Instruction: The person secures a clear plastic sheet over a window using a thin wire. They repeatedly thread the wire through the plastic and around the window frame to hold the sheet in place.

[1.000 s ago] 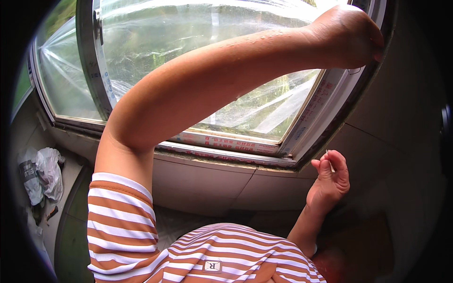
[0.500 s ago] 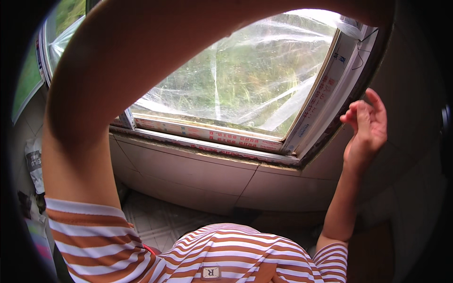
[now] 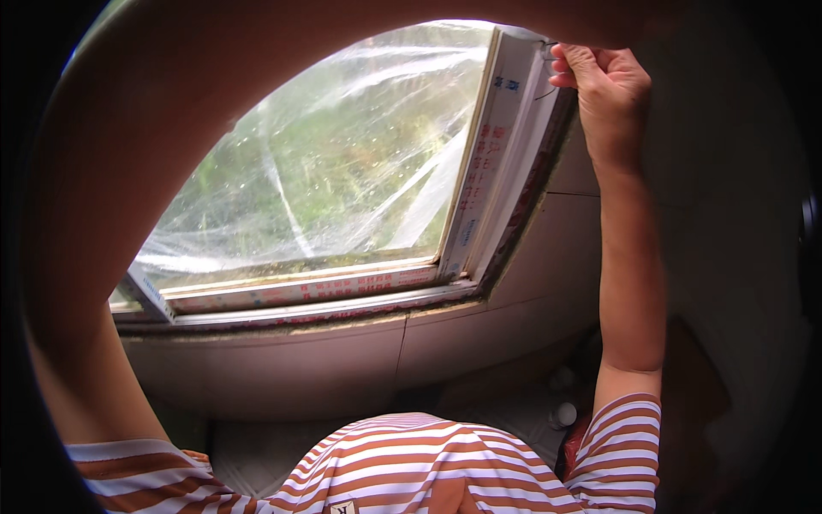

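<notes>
My right hand (image 3: 612, 90) is raised at the upper right corner of the window, thumb and fingers pinched together. Between them seems to be a thin dark wire (image 3: 545, 95), parts of which show beside the fingertips against the white window frame (image 3: 488, 163). Across the top arches my left arm (image 3: 111, 146), reaching toward the same corner. Its hand is lost in shadow at the upper edge, so its fingers cannot be made out. Wrinkled clear plastic film (image 3: 342, 163) covers the window pane, with green plants outside.
Pale tiled wall (image 3: 342, 368) runs below and to the right of the window. A rough dark edge (image 3: 514, 231) borders the frame. Low at the right, beside my sleeve, stand a small white round thing (image 3: 562, 416) and something red (image 3: 572, 450).
My right hand has risen from beside the window to its upper corner and closed on the wire. The view has shifted, so the window sits farther left.
</notes>
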